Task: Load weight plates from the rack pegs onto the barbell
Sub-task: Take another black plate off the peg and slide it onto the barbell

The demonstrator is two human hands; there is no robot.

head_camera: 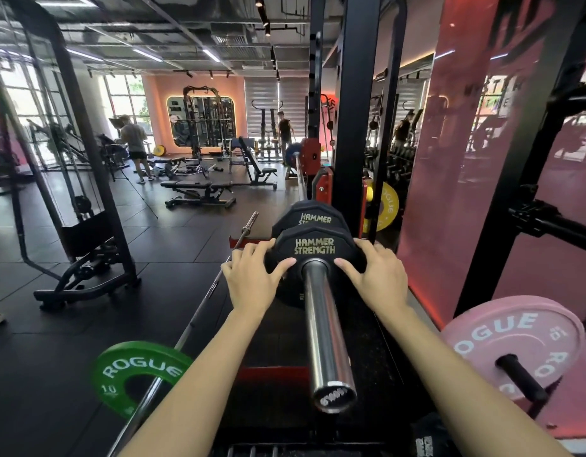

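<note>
- While both hands press on the near black plate (314, 250), the left hand (252, 275) lies spread on its left face and rim, fingers splayed and the thumb reaching toward the hub; it grasps the plate with an open palm rather than a clenched fist.
- The right hand (374, 275) mirrors it on the plate's right side, fingers flat against the face and the palm curled over the edge, so the plate is held between the two hands.
- That plate, lettered HAMMER STRENGTH, is already threaded on the barbell sleeve (324, 324), whose chrome end sticks out toward the camera.
- A second black plate (309, 214) of the same make sits farther in on the sleeve, just behind the held one; whether the two touch I cannot tell.
- The step in hand looks like seating: the plate is on the bar and is being slid inward to meet its neighbour.
- The next move probably calls for an even push from both palms, kept square so the hub does not bind on the sleeve, until it sits flush.
- Further plates wait nearby: a pink plate (512, 344) hangs on a rack peg (520, 377) at lower right, and a yellow plate (385, 206) sits by the black upright (351, 110).
- A green plate (137, 374) rides another bar lying on the floor to the left, apart from this job.
</note>
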